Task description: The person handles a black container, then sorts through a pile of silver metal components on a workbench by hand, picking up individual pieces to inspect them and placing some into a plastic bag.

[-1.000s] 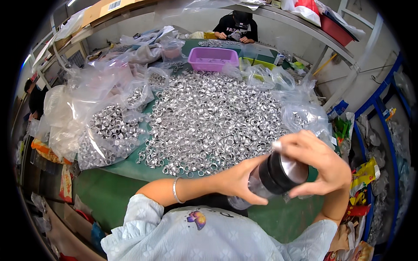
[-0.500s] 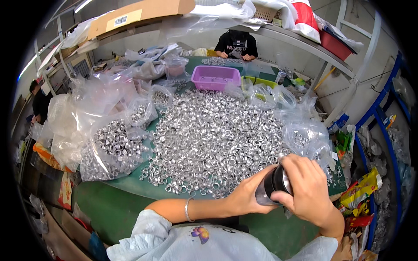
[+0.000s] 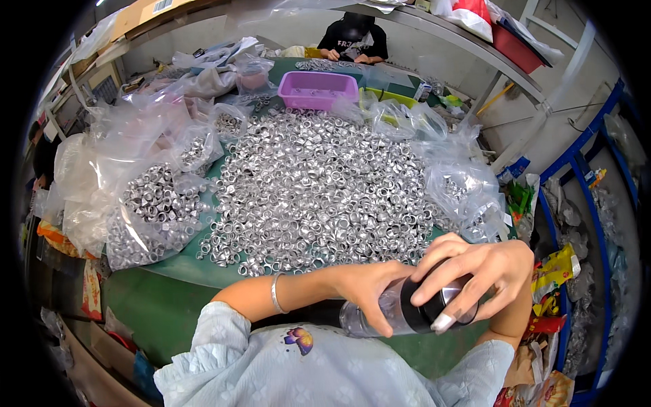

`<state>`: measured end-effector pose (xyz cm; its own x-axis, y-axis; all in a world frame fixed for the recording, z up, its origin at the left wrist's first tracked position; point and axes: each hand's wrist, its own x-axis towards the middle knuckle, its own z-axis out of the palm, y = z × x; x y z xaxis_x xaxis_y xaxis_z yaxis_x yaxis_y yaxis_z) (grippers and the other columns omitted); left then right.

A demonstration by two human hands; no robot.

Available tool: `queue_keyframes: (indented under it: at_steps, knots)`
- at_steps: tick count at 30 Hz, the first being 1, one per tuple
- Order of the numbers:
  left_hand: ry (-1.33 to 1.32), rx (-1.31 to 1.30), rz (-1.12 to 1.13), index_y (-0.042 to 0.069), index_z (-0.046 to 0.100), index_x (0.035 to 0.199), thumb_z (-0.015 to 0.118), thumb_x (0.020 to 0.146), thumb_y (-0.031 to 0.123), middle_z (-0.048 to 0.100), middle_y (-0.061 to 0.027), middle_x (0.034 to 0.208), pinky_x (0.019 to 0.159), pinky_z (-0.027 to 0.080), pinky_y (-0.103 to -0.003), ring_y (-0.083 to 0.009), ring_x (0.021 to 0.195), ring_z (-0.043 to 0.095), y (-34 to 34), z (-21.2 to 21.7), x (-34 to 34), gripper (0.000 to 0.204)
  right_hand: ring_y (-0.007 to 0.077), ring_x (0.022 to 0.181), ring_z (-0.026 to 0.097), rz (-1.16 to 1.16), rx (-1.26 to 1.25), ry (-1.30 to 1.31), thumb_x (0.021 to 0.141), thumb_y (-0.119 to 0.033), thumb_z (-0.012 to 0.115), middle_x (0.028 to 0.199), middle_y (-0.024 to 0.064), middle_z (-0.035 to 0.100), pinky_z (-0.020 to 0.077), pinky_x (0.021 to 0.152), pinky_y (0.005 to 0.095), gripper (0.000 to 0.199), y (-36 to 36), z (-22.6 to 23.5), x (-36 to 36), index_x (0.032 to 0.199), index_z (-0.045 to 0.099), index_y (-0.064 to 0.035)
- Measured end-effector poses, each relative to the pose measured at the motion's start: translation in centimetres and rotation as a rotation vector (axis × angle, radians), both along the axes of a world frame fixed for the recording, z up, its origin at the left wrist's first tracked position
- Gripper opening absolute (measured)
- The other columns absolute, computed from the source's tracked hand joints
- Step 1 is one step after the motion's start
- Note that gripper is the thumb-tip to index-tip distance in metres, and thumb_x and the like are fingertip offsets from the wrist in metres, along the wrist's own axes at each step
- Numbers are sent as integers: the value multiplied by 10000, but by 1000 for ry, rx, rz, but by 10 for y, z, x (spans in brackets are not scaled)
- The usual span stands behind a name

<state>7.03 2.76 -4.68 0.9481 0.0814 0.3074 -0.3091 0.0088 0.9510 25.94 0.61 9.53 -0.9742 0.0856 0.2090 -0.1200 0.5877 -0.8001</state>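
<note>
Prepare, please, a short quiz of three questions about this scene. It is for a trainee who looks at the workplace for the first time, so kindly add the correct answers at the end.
1. Which hand has its fingers spread over the black top of the clear container?

2. True or false: seen from this camera, the purple tub stands beyond the pile of ring-shaped metal pieces.

3. Choose one. The bracelet is worn on:
A) the right wrist
B) the left wrist
C) both wrists

Key:
1. The right hand.
2. True.
3. B.
</note>
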Motion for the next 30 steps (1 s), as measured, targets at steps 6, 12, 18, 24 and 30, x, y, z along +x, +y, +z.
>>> queue_keyframes:
  at_steps: [6, 12, 18, 24, 30]
  knots:
    - [11, -71, 150, 17, 347, 1351, 853, 549, 186, 457, -125, 1298, 1045, 338, -365, -228, 1217, 450, -1, 13, -2, 963, 401, 1205, 409, -453, 462, -292, 759, -374, 693, 1288, 227, 444, 242, 976, 531, 601, -25, 20, -5, 1245, 524, -64]
    - [-88, 170, 823, 8, 329, 1370, 806, 607, 174, 531, -179, 1239, 949, 433, -354, -249, 1126, 552, -11, -3, 9, 915, 336, 1094, 497, -1010, 734, -452, 787, -417, 655, 1223, 212, 484, 327, 952, 449, 690, -42, -14, -29, 1269, 445, 30]
    - [-121, 232, 965, 23, 347, 1365, 812, 605, 175, 538, -198, 1222, 926, 463, -369, -293, 1113, 567, -7, -11, 13, 904, 323, 1176, 464, -829, 543, -658, 792, -451, 641, 1321, 228, 436, 305, 966, 407, 743, -13, 10, -3, 1308, 417, 33]
    - [-96, 221, 914, 28, 350, 1363, 817, 604, 175, 538, -188, 1222, 924, 463, -357, -279, 1113, 569, 8, -7, 15, 903, 404, 1104, 454, -669, 558, -270, 761, -420, 668, 1222, 223, 434, 327, 977, 484, 749, 3, -1, 6, 1328, 400, -9]
    - [-90, 261, 1016, -1, 337, 1360, 818, 613, 193, 541, -197, 1210, 930, 457, -366, -280, 1115, 566, 19, -12, 21, 910, 377, 1028, 482, -1162, 748, -584, 692, -396, 735, 1093, 201, 477, 410, 883, 427, 733, -12, -17, -29, 1247, 459, -6]
